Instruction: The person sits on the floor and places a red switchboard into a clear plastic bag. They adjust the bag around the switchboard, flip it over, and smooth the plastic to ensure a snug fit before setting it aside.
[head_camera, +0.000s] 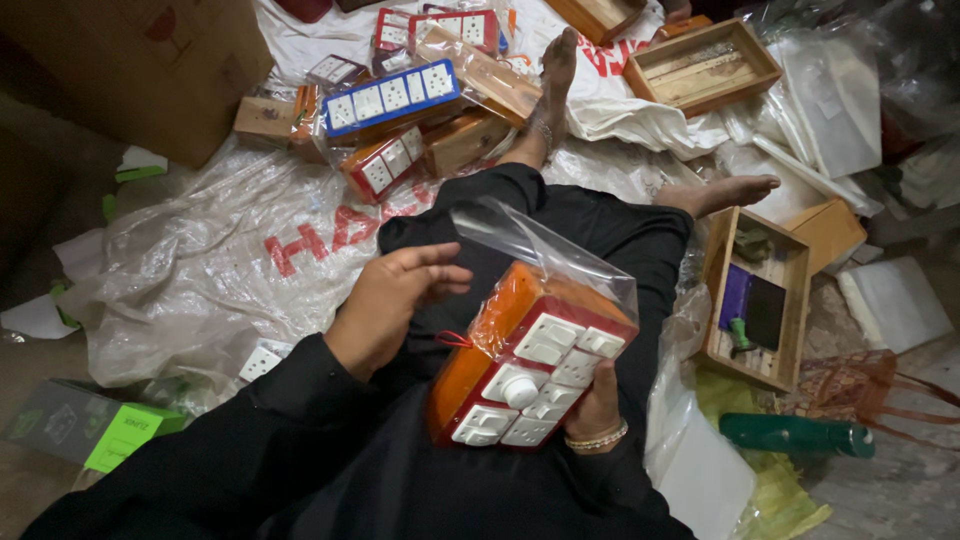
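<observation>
**Bagged switchboard held over the lap**

Head view. Orange-and-red switchboard (525, 365) with white sockets, partly sleeved in a clear plastic bag (545, 250), rests on the black-clad lap. Right hand (595, 405) grips its lower right edge from beneath. Left hand (390, 300) hovers just beside its upper left, fingers loosely curled, holding nothing. More switchboards (390, 100) lie on the floor beyond.
</observation>
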